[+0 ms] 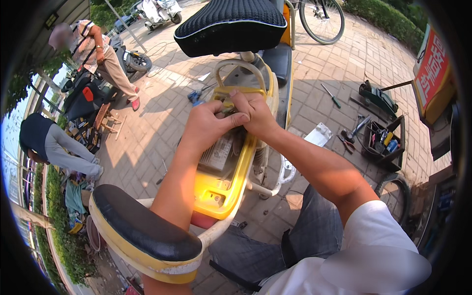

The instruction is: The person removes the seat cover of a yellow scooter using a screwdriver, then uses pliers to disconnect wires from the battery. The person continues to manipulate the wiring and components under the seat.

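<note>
Sunny paving bricks [314, 71] spread around a yellow scooter [206, 187], which stood right under two bare hands.
Left hand [200, 122] and right hand [260, 115] met over the scooter's open middle, fingers bent and close together; I could not tell whether they pinched anything. A dusty gray box [216, 155] sat inside the frame, just below them. From the hands, a black seat [228, 29] was at 12 o'clock and a padded backrest [142, 223] at 7. A screwdriver [336, 102] lay at 3, with pliers [347, 145] and an open toolbox [387, 161] between 3 and 4. One person [112, 71] stood near 10.
</note>
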